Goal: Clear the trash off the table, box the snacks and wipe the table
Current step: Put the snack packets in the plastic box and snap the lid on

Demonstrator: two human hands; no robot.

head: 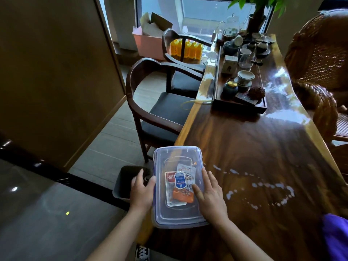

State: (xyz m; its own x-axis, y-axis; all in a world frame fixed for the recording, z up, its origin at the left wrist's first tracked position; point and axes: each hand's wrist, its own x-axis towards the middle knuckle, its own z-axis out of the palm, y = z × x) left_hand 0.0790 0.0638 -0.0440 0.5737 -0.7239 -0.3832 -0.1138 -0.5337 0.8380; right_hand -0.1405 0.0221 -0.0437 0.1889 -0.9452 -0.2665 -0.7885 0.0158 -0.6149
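Note:
A clear plastic box [177, 159] with its lid on sits at the near left corner of the wooden table [254, 147], overhanging the edge. Snack packets [179, 187] in red, blue and orange show through the lid. My left hand [142, 191] grips the box's left side, thumb over the rim. My right hand [209, 193] lies flat on the lid at the right, fingers spread. White spilled patches [263, 185] dot the table to the right of the box. A purple cloth [337, 236] lies at the near right edge.
A black bin [125, 180] stands on the floor just left of the box. Two dark wooden chairs [156, 110] line the table's left side. A tea tray [241, 104] with cups and pots fills the far end. A wicker chair [320, 59] is at the right.

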